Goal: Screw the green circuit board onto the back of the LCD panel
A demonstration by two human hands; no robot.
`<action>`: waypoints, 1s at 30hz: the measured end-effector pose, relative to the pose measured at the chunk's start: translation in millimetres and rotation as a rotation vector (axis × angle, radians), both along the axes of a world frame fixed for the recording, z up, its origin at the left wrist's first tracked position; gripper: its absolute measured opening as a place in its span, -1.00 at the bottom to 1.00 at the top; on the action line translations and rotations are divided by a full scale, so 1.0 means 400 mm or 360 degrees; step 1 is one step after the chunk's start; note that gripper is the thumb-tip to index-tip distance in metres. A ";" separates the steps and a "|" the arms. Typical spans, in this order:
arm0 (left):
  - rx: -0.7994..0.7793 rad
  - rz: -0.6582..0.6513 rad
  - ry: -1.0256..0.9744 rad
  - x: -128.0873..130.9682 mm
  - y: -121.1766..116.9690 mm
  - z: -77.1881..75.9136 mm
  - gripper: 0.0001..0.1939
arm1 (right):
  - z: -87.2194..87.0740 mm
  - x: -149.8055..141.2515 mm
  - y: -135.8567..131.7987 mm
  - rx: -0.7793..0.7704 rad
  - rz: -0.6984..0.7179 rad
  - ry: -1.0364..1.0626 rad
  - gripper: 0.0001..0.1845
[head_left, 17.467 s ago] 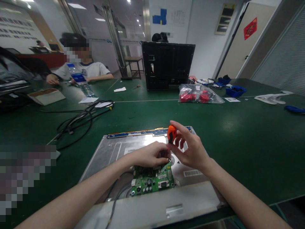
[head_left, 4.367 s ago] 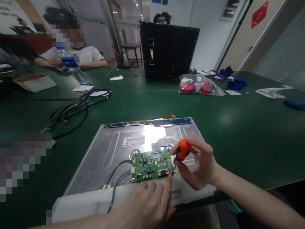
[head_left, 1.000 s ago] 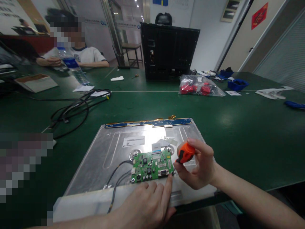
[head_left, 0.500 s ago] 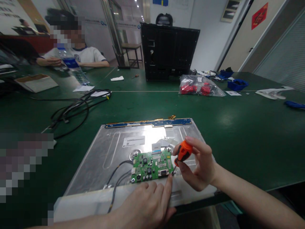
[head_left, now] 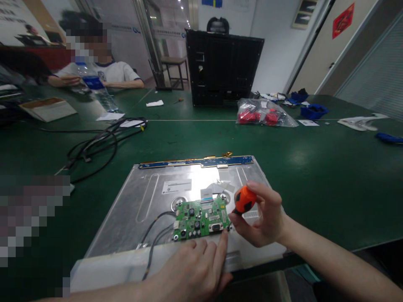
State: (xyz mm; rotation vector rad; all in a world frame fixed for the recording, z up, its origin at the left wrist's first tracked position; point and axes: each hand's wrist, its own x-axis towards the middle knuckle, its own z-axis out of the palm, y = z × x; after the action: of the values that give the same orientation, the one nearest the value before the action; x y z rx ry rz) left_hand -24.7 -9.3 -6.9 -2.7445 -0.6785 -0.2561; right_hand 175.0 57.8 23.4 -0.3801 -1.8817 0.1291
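My right hand (head_left: 262, 216) is closed around an orange-and-black screwdriver (head_left: 245, 199), tilted, its tip down at the lower right corner of a green circuit board (head_left: 201, 216). Pressing at that same corner is the outstretched index finger of my left hand (head_left: 197, 266); its other fingers lie over the panel's near edge and hold nothing. The board rests on the silver metal back of a display panel (head_left: 126, 214). A flat ribbon cable (head_left: 206, 195) joins the board's far edge, and dark cables (head_left: 154, 222) plug into its left side. Along the panel's far edge runs a blue circuit strip (head_left: 195, 162).
Black cables (head_left: 103, 140) lie coiled on the green table (head_left: 189, 138) to the left. Farther back are a water bottle (head_left: 97, 90), a black monitor back (head_left: 225, 69) and a plastic bag (head_left: 264, 113) with red parts. A person (head_left: 116, 75) sits across the table.
The screwdriver handle has turned and shifted slightly right, and the thumb and fingers of my right hand have changed their hold on it. My left hand stays in place.
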 end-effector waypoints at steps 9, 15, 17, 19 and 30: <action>0.0012 0.0007 0.0024 0.001 -0.004 0.003 -0.53 | 0.008 0.008 0.000 -0.0042 0.0111 -0.0030 -0.17; -0.0012 -0.0006 0.0007 0.000 -0.001 0.005 -0.53 | 0.004 0.008 -0.002 -0.0079 0.0070 -0.0042 -0.13; -0.0015 -0.0004 -0.0008 0.000 -0.001 0.004 -0.54 | 0.004 0.007 -0.001 -0.0063 0.0063 -0.0032 -0.14; -0.0014 0.0001 -0.0018 0.001 -0.001 0.003 -0.54 | 0.004 0.005 0.000 -0.0051 0.0053 -0.0019 -0.15; -0.0017 0.0007 -0.0002 0.001 -0.002 0.003 -0.54 | -0.006 0.005 -0.003 0.0022 -0.0059 -0.0003 -0.15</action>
State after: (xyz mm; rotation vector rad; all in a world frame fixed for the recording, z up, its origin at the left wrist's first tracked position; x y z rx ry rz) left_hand -24.4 -10.0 -5.8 -2.7532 -0.6880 -0.2540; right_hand 176.8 56.7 21.0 -0.4053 -1.8753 0.0911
